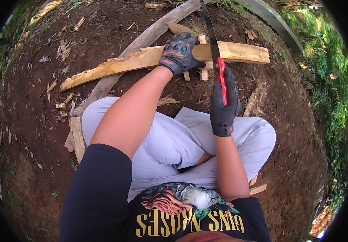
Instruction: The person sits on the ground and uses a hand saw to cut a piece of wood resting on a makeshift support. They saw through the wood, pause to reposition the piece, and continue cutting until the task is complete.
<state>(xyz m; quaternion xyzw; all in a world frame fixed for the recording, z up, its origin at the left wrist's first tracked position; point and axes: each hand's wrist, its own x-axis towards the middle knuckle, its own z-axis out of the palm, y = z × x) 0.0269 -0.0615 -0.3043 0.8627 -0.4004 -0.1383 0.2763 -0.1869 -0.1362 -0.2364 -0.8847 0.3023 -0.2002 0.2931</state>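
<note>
Plank [143, 59] sat beneath the left hand [179, 53], fingers clamped on it; right of them, the right hand [227, 103] gripped a saw [214, 49], blade contact unclear. Firm pressure and straight strokes looked wise!

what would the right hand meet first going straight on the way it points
Likely the pale plank lying crosswise ahead of the right hand, though the hand's height is unclear.
</note>
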